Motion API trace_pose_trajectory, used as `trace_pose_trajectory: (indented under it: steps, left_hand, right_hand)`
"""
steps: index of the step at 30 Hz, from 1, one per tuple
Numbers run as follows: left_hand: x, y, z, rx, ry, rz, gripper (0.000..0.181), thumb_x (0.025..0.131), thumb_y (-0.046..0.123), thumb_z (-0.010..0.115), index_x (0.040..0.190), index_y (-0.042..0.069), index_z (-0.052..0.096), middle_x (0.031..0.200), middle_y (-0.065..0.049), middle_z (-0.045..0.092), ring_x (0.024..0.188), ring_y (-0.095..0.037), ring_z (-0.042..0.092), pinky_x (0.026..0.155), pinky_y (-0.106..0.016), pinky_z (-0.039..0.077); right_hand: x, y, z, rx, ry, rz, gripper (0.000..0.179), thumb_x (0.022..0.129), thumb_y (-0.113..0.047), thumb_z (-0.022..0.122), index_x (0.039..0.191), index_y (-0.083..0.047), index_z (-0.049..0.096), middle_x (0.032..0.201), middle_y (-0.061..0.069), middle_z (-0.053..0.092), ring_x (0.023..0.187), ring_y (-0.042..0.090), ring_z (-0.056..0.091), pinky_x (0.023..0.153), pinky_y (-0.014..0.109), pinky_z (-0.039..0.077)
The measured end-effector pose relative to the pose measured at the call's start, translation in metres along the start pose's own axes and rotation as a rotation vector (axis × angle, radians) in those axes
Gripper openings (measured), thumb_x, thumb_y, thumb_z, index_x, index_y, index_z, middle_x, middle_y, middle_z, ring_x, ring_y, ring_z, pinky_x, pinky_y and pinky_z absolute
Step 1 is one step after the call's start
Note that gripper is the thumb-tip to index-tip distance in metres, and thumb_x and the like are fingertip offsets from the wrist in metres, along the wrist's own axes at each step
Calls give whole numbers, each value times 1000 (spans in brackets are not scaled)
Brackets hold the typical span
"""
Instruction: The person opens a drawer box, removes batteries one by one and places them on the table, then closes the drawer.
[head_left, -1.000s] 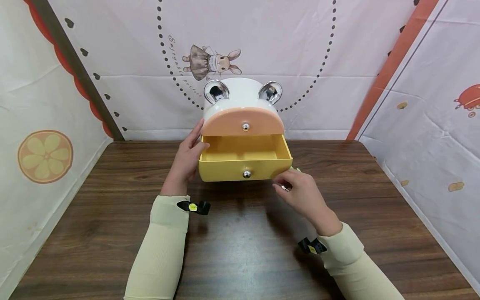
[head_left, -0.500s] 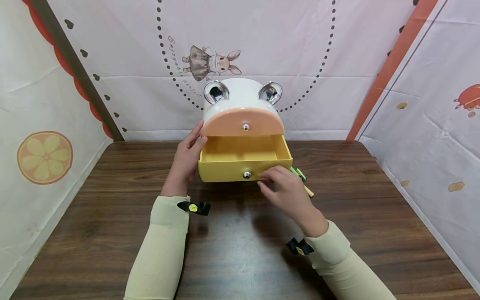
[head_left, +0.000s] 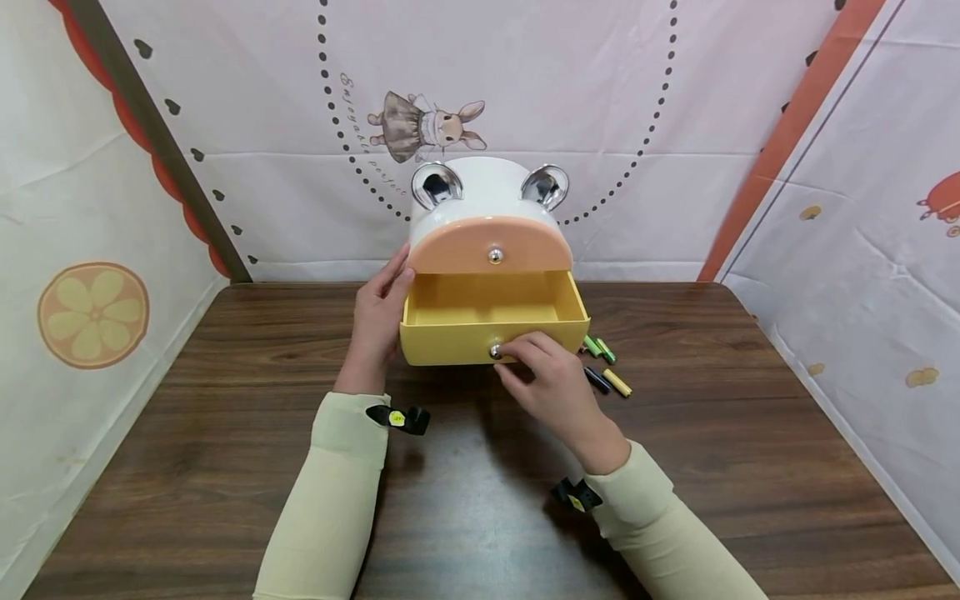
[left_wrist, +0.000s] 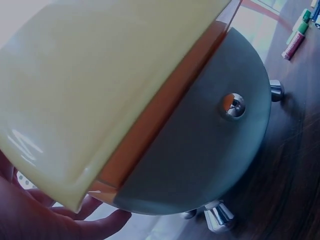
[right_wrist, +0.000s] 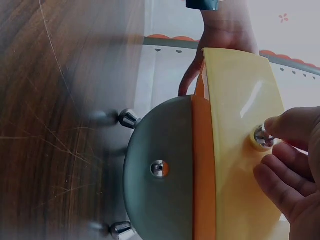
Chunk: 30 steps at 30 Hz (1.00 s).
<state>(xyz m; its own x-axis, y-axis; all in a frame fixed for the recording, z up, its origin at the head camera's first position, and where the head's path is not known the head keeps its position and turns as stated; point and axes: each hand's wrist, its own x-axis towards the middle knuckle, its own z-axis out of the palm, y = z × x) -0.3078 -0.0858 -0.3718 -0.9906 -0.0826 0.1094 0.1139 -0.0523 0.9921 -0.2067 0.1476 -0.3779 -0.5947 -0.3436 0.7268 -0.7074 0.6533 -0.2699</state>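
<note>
A drawer box (head_left: 480, 187) with a white top, two silver ears and a peach upper drawer (head_left: 457, 246) stands at the back of the table. Its yellow drawer (head_left: 450, 342) is pulled out and looks bare inside. A grey-green bottom drawer (right_wrist: 170, 130) shows in both wrist views. My left hand (head_left: 375, 321) presses its fingers along the box's left side, thumb near the front edge. With thumb and finger my right hand (head_left: 558, 392) pinches the round silver knob (right_wrist: 262, 137) on the yellow drawer. Its other fingers are loosely bent below.
Right of the box lie green markers (head_left: 606, 350), a yellow marker (head_left: 617, 382) and a dark marker (head_left: 597, 380) on the brown wooden table (head_left: 750, 433). A red-and-green marker (left_wrist: 293, 46) shows in the left wrist view. Printed cloth (head_left: 600, 100) hangs behind.
My right hand has moved left from the drawer's right corner to its knob, uncovering the markers. My left hand stays at the box's side, its thumb drawn slightly back. The yellow drawer stays out.
</note>
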Motion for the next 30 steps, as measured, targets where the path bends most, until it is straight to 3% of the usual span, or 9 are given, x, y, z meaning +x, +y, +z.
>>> trace_pose_trajectory:
  steps: [18,30]
  left_hand:
    - [1,2,1,8,67,-34,36,93,38,62,129,40,60,144,7,52,134,-14,47,109,-38,41]
    - [2,5,0,58,85,-83,35,93,41,61,128,42,60,144,9,53,136,-14,45,111,-40,39]
  right_hand:
    - [4,3,13,-68,77,-89,11,79,-4,76,90,-6,73,96,6,67,91,20,62,79,31,55]
    - [9,13,18,-75,82,-58,10,82,-5,74,92,-6,74,98,6,67,93,20,62,81,31,54]
